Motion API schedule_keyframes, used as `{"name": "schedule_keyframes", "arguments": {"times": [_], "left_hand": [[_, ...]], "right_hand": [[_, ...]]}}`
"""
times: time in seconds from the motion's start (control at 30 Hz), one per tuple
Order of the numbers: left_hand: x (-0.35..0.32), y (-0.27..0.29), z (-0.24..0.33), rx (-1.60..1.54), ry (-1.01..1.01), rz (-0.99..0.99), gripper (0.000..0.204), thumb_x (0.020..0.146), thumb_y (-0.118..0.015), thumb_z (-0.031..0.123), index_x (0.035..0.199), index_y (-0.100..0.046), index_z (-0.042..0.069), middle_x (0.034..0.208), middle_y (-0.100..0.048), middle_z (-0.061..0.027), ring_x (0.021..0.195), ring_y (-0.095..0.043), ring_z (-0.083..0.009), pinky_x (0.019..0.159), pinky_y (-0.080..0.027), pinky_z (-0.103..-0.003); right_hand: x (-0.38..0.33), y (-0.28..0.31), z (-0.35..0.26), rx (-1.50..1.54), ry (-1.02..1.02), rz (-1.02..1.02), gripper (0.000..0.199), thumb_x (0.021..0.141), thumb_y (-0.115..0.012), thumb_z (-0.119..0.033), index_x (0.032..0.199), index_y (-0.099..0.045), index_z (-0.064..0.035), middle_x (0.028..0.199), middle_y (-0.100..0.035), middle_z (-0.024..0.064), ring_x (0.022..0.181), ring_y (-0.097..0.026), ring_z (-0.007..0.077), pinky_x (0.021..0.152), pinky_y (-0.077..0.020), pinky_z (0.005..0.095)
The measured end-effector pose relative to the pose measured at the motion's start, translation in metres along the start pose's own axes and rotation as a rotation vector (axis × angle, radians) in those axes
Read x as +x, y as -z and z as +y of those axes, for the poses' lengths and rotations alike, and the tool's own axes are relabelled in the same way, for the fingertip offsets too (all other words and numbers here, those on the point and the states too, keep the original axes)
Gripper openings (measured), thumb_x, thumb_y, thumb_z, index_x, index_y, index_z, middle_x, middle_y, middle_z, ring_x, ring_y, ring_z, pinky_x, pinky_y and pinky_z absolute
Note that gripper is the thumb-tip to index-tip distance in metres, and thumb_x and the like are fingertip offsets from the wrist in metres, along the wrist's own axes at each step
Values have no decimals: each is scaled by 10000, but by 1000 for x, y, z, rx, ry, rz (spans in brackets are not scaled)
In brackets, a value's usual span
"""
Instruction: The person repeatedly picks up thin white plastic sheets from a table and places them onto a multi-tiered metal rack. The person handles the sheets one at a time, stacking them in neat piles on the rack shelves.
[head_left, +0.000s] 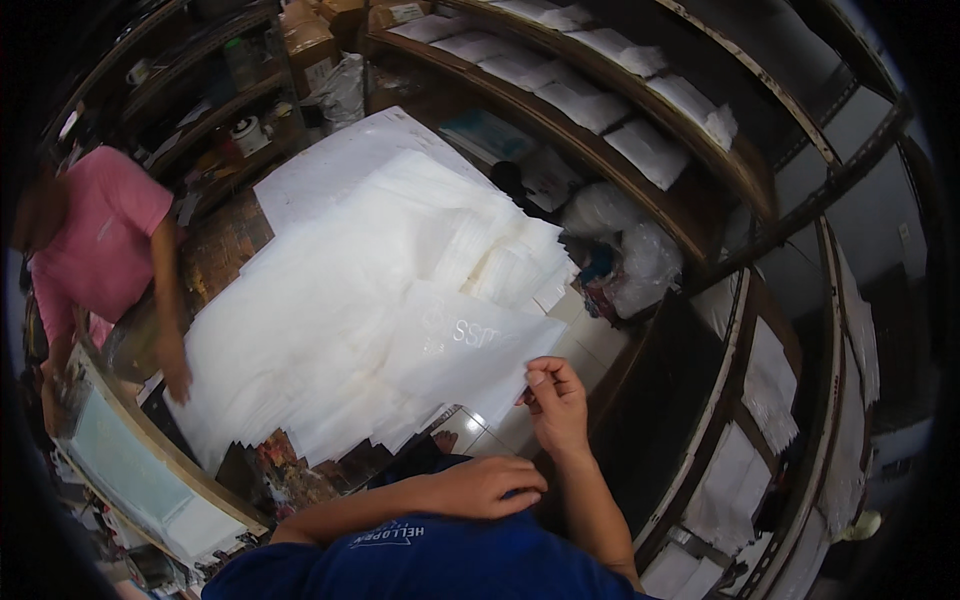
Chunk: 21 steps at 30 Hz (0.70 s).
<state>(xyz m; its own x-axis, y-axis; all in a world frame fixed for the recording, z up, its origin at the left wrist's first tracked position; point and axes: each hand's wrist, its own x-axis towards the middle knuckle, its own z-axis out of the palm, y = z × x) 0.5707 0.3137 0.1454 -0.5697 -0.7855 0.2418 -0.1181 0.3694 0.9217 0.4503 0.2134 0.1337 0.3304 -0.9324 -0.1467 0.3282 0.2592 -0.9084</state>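
Note:
My right hand (556, 398) pinches the right corner of a frosted white plastic sheet (480, 345) between thumb and fingers. Pale lettering is printed on this sheet, and it lies slanted over the near right side of a broad, fanned pile of similar white sheets (330, 270). Across the front of my blue shirt, my left hand (498, 487) rests with its fingers together and curled inward. Nothing shows in it, though its palm is hidden. It is close to my right forearm, below the pile.
At the left, a person in a pink shirt (105, 225) stands by a wood-framed screen (150, 460), one hand near the pile. Shelves (600, 110) with stacked white sheets run along the back, and a rack (740, 400) stands at the right. Clear plastic bundles (640, 260) lie beyond the pile.

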Motion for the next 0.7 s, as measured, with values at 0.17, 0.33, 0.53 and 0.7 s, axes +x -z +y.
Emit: {"name": "schedule_keyframes", "arguments": {"times": [0.17,0.33,0.53,0.7], "left_hand": [[21,-17,-114,-1735,341,374,323,918,-538,250,1154,-565,33,1134,-600,-116,976,-607,-229,850,-503,-353],[34,12,-137,-1874,132,464,353,927,-512,273,1181,-549,31,1159,-588,-125,1007,-593,-244,870,-494,-369],[45,16,-137,-1843,148,422,390,938,-482,301,1213,-530,29,1188,-574,-135,1044,-575,-262,894,-484,-388],[47,15,-135,-1836,158,405,421,947,-457,324,1240,-514,28,1213,-561,-144,1074,-561,-277,914,-475,-404]], "right_hand": [[-39,28,-24,166,73,45,97,913,-558,-47,1008,-545,-35,821,-564,6,692,-542,78,613,-461,233],[-78,84,-14,-329,95,243,45,920,-543,-52,960,-564,-47,747,-534,-24,607,-471,38,550,-396,190],[-101,109,-11,-441,97,396,43,935,-534,-65,948,-572,-50,729,-519,-39,601,-459,29,540,-377,186],[-109,114,-10,-439,114,437,43,937,-531,-61,950,-569,-47,730,-518,-36,587,-459,28,528,-376,181]]}}
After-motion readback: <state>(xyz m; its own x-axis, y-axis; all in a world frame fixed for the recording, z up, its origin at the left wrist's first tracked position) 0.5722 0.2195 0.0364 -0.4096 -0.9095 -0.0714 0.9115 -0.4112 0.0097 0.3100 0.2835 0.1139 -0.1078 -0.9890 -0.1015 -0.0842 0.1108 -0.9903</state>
